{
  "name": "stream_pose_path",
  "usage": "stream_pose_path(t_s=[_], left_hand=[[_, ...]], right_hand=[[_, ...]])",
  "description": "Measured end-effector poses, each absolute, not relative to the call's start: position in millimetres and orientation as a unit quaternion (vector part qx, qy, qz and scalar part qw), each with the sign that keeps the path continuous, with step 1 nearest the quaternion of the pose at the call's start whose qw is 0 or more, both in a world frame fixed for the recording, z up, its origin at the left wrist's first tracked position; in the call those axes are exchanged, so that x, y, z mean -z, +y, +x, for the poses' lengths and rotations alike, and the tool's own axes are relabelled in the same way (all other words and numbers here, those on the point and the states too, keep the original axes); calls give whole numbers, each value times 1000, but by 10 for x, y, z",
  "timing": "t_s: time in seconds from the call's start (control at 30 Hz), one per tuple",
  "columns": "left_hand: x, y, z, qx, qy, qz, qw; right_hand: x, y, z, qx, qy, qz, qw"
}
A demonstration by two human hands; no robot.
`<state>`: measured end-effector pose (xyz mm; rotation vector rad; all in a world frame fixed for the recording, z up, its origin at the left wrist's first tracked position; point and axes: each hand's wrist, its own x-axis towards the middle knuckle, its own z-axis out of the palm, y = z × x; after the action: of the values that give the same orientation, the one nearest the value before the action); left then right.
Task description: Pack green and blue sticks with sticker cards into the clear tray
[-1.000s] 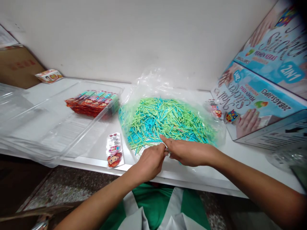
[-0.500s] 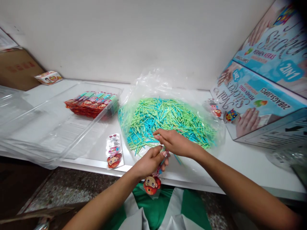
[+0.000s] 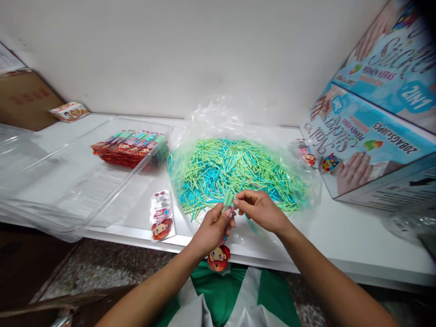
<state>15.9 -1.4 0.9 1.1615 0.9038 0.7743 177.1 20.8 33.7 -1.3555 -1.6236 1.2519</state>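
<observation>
My left hand [image 3: 214, 227] grips a small plastic packet [image 3: 219, 259] over the table's front edge. Its printed cartoon face with red hair hangs below my fingers. A few pale green sticks [image 3: 228, 198] show at the packet's upper end. My right hand [image 3: 261, 210] has its thumb and forefinger pinched against the side of that upper end. Just beyond both hands, a heap of thin green and blue sticks [image 3: 235, 163] fills an open clear plastic bag [image 3: 218, 116]. To the left, a similar flat packet [image 3: 162, 215] lies face up on the table.
At left is a clear plastic tray [image 3: 76, 236] with a stack of filled packets [image 3: 131, 149]. Printed blue cartons [image 3: 371, 150] stand at right, another packet [image 3: 306, 152] beside them. A brown cardboard box [image 3: 27, 97] and a small box [image 3: 70, 111] sit far left.
My right hand has shifted right and slightly down from above the packet's top, its fingers now pinching at the side. The green sticks at the upper end have come into view.
</observation>
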Motion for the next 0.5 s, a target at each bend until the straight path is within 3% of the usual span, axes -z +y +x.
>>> stream_pose_path(t_s=[0.27, 0.5], left_hand=[[23, -24, 218, -357, 416, 464, 696], [41, -4, 206, -353, 411, 497, 678]], right_hand=[[-251, 157, 1745, -468, -601, -525, 379], [-301, 130, 1750, -440, -624, -530, 368]])
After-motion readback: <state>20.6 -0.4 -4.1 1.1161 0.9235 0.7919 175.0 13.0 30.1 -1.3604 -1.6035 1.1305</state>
